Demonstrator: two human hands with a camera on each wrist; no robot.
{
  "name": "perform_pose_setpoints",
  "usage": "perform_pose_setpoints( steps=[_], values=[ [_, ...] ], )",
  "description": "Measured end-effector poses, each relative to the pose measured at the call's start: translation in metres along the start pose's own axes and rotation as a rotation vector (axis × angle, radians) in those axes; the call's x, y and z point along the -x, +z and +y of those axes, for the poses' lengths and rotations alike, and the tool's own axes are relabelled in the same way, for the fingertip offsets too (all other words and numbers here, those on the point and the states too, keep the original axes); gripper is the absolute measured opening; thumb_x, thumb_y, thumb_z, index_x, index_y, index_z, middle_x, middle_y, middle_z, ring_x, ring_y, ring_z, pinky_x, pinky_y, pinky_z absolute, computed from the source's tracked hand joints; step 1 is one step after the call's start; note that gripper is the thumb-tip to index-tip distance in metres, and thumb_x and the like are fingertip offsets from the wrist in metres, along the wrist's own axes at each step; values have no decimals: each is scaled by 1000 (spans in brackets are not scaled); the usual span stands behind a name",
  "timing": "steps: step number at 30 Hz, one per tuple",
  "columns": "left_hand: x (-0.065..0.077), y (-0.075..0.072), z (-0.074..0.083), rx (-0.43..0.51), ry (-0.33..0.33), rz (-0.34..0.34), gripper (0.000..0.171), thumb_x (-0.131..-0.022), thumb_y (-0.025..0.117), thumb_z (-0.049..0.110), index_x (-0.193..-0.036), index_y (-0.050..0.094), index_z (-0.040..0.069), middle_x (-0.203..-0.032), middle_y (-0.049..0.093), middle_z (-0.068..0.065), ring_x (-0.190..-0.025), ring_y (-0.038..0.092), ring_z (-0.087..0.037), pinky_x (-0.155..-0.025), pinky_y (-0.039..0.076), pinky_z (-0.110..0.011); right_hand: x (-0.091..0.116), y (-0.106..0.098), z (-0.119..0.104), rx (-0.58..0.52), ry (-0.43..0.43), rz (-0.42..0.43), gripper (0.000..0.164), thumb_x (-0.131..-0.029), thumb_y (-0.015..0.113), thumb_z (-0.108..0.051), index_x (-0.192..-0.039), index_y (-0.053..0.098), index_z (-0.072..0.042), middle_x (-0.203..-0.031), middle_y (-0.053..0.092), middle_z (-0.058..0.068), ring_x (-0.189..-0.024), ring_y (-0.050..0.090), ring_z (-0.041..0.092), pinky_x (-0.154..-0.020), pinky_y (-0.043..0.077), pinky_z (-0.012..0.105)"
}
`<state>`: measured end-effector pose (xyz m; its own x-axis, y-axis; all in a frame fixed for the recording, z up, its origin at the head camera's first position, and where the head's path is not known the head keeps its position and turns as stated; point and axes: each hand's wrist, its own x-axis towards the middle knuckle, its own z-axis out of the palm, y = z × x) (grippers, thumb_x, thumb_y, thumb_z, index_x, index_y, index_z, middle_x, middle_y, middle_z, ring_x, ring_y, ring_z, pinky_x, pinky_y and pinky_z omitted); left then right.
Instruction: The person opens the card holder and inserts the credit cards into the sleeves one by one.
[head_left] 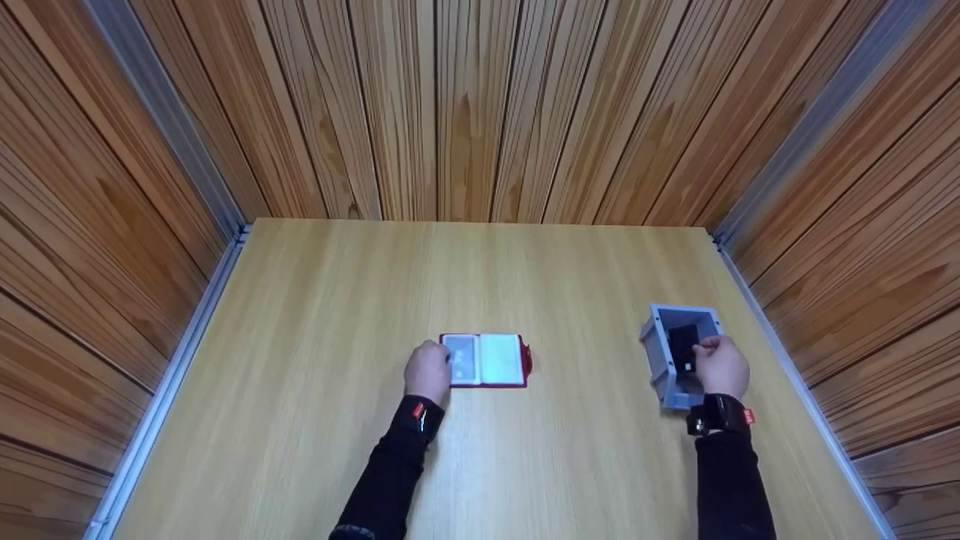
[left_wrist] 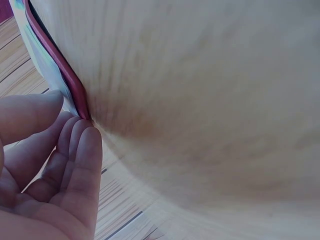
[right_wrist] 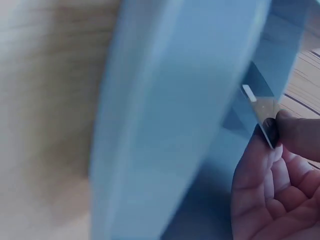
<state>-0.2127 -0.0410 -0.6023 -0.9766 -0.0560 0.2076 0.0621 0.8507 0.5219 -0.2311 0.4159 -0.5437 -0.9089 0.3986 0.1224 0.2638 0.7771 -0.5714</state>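
A small red photo album [head_left: 501, 361] lies open on the table, pale sleeves showing on both sides and a red clasp tab on its right edge. My left hand [head_left: 427, 373] pinches the album's left edge, thumb on the clear sleeve [left_wrist: 44, 60] and fingers along the red cover [left_wrist: 70, 80]. Off to the right, my right hand [head_left: 721, 367] reaches over a grey-blue plastic bin [head_left: 658, 364]. Its thumb and fingers pinch a thin dark card [right_wrist: 265, 107], glossy with a pale strip at one end. Inside the bin, the card [head_left: 681, 346] looks black from above.
The bin stands near the right side of the wooden table [head_left: 337, 300]. Wood-panelled walls [head_left: 465, 112] enclose the table at the back and both sides, with metal rails [head_left: 795, 382] along its side edges. Both wrists wear black straps [head_left: 720, 415].
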Motion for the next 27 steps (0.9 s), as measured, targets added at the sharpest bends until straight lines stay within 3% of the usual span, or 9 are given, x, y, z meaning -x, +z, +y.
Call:
perform_pose_setpoints(
  steps=[12,22,27],
  values=[
    [0,0,0,6,-1,5,15,-79,68,-4,-67,64,4,-70,55,-8,-67,58,-28,-61,48,-41,-5,-18,-21,-83,-5,117,21,-97,58,-11,-108,59,6,-100,65,26,-92,60,41,-76,40,44],
    [1,0,0,17,-2,17,18,-78,69,-5,-65,62,5,-69,53,-8,-66,57,-26,-59,47,-41,2,-30,-47,-158,0,123,27,-98,57,-16,-115,59,5,-104,63,23,-96,58,33,-76,40,35],
    [1,0,0,19,-16,11,22,-78,70,-4,-63,58,6,-70,53,-7,-66,56,-26,-59,47,-41,7,-32,-62,-207,23,73,36,-100,54,-22,-129,57,1,-111,61,18,-100,56,28,-76,42,30]
  ],
)
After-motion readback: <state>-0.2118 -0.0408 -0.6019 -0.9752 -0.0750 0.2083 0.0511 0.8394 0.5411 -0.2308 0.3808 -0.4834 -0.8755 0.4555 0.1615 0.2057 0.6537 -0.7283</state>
